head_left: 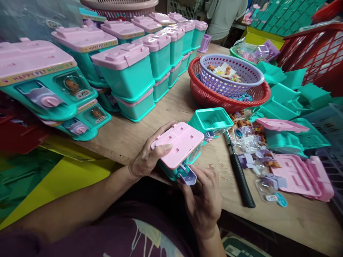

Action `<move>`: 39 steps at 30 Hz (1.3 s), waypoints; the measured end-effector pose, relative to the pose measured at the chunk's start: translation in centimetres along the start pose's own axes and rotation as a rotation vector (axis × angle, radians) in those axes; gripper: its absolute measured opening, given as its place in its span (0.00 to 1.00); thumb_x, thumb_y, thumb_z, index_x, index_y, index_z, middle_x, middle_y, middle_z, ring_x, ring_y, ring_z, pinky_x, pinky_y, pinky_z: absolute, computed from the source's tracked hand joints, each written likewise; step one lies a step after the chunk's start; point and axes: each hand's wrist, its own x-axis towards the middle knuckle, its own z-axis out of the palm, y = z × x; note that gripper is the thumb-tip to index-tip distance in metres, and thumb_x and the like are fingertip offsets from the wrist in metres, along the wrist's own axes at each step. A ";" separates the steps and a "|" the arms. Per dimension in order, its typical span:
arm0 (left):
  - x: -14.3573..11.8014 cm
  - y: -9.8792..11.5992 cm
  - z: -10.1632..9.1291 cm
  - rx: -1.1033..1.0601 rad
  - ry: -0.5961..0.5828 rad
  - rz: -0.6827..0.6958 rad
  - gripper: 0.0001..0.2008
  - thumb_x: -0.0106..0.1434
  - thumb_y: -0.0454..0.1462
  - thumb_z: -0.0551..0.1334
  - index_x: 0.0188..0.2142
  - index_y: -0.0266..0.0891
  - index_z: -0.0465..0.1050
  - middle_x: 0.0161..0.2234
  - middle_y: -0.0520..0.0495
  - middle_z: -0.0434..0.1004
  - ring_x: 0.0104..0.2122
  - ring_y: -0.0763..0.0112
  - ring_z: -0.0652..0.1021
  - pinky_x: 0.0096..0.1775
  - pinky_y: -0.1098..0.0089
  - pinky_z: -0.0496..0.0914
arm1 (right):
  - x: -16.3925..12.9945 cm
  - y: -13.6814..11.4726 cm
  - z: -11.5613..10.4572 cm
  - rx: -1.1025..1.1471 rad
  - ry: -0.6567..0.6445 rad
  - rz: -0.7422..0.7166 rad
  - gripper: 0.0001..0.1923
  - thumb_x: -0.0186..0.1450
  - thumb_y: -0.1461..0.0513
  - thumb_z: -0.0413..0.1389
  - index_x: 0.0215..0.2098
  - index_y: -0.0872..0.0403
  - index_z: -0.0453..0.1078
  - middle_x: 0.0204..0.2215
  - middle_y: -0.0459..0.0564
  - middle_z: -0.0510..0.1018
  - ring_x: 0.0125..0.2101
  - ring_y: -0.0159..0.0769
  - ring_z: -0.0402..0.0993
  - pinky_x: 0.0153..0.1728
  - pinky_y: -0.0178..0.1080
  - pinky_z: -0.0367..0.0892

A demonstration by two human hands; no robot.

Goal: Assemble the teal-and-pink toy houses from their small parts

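A small teal toy pet house (169,170) with a pink lid (184,140) is held at the table's front edge. My left hand (150,153) grips it from the left, its thumb lying on top of the lid. At its lower front, a lavender plastic piece (189,177) sticks out, pinched between the thumb and fingers of my right hand (203,196). A clear window (195,153) shows on the right side of this house. Just behind it stands an open teal box (211,119) without a lid.
Stacked finished pet houses (123,76) line the left and back. A black-handled tool (241,182) lies right of my hands, beside loose clear and lavender parts (250,142) and pink lids (294,175). Behind are a red basket (227,101) holding a lavender basket (233,80), teal shells (284,96) and a person (225,18).
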 end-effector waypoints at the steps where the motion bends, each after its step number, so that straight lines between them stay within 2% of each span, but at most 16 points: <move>1: 0.0 0.1 0.0 0.001 -0.015 0.000 0.37 0.58 0.43 0.63 0.66 0.40 0.57 0.64 0.43 0.64 0.64 0.46 0.62 0.64 0.55 0.56 | 0.2 -0.2 -0.2 -0.011 -0.011 0.008 0.23 0.63 0.69 0.59 0.56 0.55 0.65 0.42 0.54 0.76 0.43 0.40 0.71 0.46 0.48 0.67; 7: -0.1 0.3 0.1 0.029 -0.060 0.012 0.37 0.58 0.42 0.64 0.65 0.39 0.59 0.62 0.43 0.67 0.65 0.47 0.60 0.66 0.55 0.55 | 0.8 -1.2 -0.7 -0.066 -0.056 0.004 0.21 0.64 0.69 0.60 0.55 0.59 0.66 0.42 0.56 0.77 0.43 0.41 0.72 0.53 0.51 0.64; 10: -0.1 0.3 0.2 0.025 -0.066 0.011 0.36 0.57 0.41 0.64 0.65 0.38 0.60 0.61 0.43 0.68 0.65 0.47 0.60 0.65 0.55 0.55 | 0.7 -1.1 -0.5 -0.061 -0.038 0.008 0.21 0.64 0.68 0.60 0.55 0.59 0.66 0.42 0.56 0.77 0.44 0.41 0.72 0.54 0.53 0.63; 17: -0.2 0.0 0.3 0.017 -0.057 0.009 0.37 0.56 0.40 0.64 0.64 0.38 0.61 0.63 0.42 0.66 0.64 0.46 0.62 0.64 0.56 0.58 | 0.2 0.0 -0.2 0.108 -0.034 0.078 0.23 0.63 0.66 0.62 0.55 0.52 0.66 0.42 0.53 0.75 0.42 0.39 0.73 0.41 0.44 0.73; 20: -0.3 -0.1 0.2 0.019 -0.045 -0.001 0.37 0.55 0.41 0.65 0.64 0.39 0.61 0.63 0.43 0.66 0.64 0.46 0.62 0.64 0.56 0.58 | -0.1 0.2 -0.1 0.093 -0.033 0.057 0.25 0.62 0.68 0.61 0.57 0.54 0.65 0.44 0.54 0.75 0.44 0.39 0.73 0.42 0.43 0.75; 25: -0.4 0.1 -0.1 0.003 -0.024 -0.056 0.37 0.54 0.41 0.65 0.64 0.38 0.61 0.59 0.43 0.71 0.62 0.44 0.66 0.62 0.55 0.61 | -0.5 -0.2 0.4 0.062 0.022 -0.022 0.28 0.63 0.70 0.59 0.60 0.55 0.63 0.42 0.53 0.74 0.44 0.39 0.73 0.54 0.54 0.71; 29: -0.5 0.5 -0.5 -0.018 -0.040 -0.139 0.39 0.54 0.42 0.65 0.64 0.39 0.61 0.55 0.43 0.75 0.59 0.42 0.70 0.59 0.53 0.66 | -0.7 -0.5 0.7 0.109 0.040 -0.020 0.30 0.61 0.72 0.60 0.61 0.55 0.63 0.41 0.52 0.74 0.43 0.38 0.73 0.56 0.60 0.67; 33: -0.4 0.8 -0.6 0.019 -0.036 -0.172 0.39 0.53 0.44 0.66 0.64 0.42 0.61 0.52 0.45 0.78 0.57 0.42 0.71 0.58 0.53 0.67 | -0.7 -0.5 0.7 0.127 0.026 -0.016 0.32 0.61 0.73 0.59 0.62 0.56 0.62 0.42 0.53 0.74 0.43 0.39 0.73 0.57 0.60 0.67; 39: -0.2 1.0 -0.3 0.022 -0.046 -0.167 0.40 0.52 0.43 0.64 0.64 0.40 0.60 0.51 0.43 0.78 0.55 0.45 0.73 0.57 0.53 0.68 | -0.6 -0.6 0.9 0.151 0.047 0.000 0.32 0.61 0.74 0.57 0.62 0.56 0.61 0.41 0.53 0.74 0.42 0.38 0.73 0.55 0.60 0.68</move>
